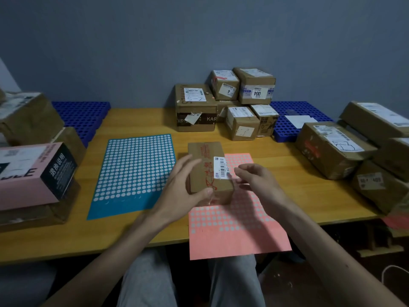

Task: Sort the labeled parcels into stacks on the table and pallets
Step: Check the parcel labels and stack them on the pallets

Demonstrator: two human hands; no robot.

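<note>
A grey-blue wall backs the wooden table. At its middle a small brown parcel sits on the eleven o'clock corner of a pink dotted sheet. The left hand grips the parcel's nine o'clock side. The right hand, at three o'clock, curls its fingertips at the white label; whether they pinch anything I cannot tell. Stacked boxes stand at twelve.

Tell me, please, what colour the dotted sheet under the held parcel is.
The dotted paper sheet is salmon pink; head view.
</note>
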